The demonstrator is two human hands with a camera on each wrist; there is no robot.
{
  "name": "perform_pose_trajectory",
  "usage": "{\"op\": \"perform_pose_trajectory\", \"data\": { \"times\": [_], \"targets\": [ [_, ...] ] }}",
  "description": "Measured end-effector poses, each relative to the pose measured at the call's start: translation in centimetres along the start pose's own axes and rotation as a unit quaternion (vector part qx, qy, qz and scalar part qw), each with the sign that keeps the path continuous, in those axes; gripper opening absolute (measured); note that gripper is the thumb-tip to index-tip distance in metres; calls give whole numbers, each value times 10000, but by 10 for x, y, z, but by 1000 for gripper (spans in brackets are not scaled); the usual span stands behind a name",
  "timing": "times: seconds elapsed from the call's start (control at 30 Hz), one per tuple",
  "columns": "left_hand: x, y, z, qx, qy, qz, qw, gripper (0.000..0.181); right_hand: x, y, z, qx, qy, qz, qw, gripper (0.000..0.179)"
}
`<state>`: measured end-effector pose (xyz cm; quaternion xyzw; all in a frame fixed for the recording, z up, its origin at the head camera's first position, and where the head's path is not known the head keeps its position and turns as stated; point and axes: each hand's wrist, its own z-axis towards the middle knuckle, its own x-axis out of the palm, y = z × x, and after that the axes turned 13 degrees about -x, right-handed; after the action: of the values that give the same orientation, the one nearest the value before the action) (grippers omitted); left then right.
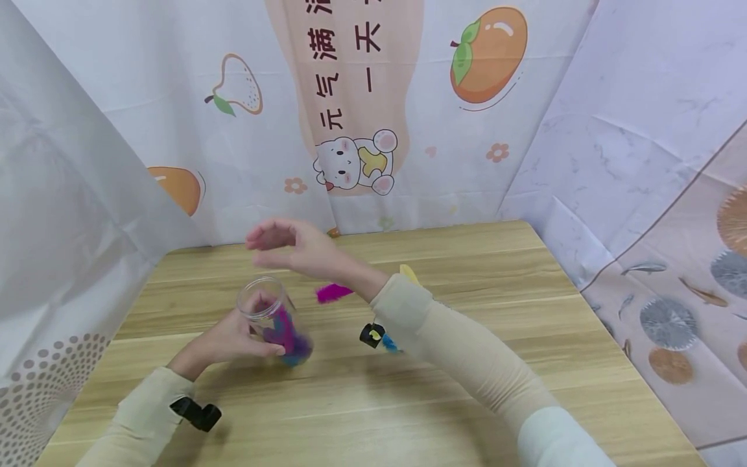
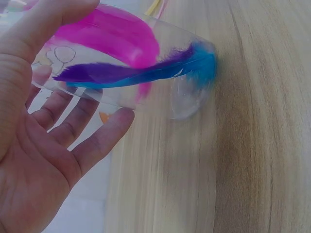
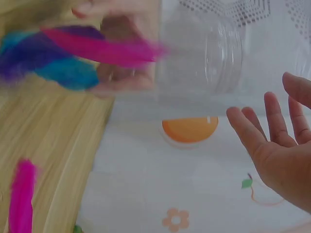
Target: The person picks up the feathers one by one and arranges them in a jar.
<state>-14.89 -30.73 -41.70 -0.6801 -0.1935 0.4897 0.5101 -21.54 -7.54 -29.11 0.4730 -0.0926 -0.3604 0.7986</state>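
My left hand (image 1: 233, 337) grips a clear jar (image 1: 260, 314) around its side, thumb on the near side. Its mouth is uncovered and faces up. Inside lie a magenta feather (image 2: 116, 36) and purple and blue feathers (image 2: 131, 75), gathered toward the bottom. Above and behind the jar's mouth, my right hand (image 1: 297, 250) hovers with nothing in it, fingers loosely bent and apart from the jar. The right wrist view shows that hand (image 3: 279, 143) beside the jar's rim (image 3: 233, 48).
On the wooden table (image 1: 478, 402) lie a magenta feather (image 1: 332, 293), a yellow feather (image 1: 408, 272) and a blue feather (image 1: 390, 344), partly hidden by my right arm. A printed curtain (image 1: 432, 168) hangs behind the table, with cloth on both sides.
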Motion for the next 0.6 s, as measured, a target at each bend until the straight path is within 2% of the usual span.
{"op": "perform_pose_trajectory", "data": {
  "times": [0.1, 0.17, 0.23, 0.3, 0.43, 0.6],
  "targets": [
    [0, 1, 0, 32, -57, 2, 10000, 67, -12, -7, 0, 72, -252, -204, 9994, 34],
    [0, 2, -1, -24, -98, 13, 9999, 67, -21, -14, -1, 203, -245, -418, 9986, 37],
    [0, 3, -2, -61, -97, 4, 9999, 66, -28, -23, -3, 328, -15, -862, 9957, 41],
    [0, 4, -2, -82, -85, -13, 9999, 66, -34, -32, -7, 475, 355, -1366, 9888, 46],
    [0, 4, -2, -115, -87, -22, 9999, 66, -42, -49, -13, 801, 1141, -2346, 9620, 57],
    [0, 4, -2, -180, -122, -5, 9998, 66, -48, -74, -22, 1153, 1846, -3492, 9114, 63]
  ]
}}
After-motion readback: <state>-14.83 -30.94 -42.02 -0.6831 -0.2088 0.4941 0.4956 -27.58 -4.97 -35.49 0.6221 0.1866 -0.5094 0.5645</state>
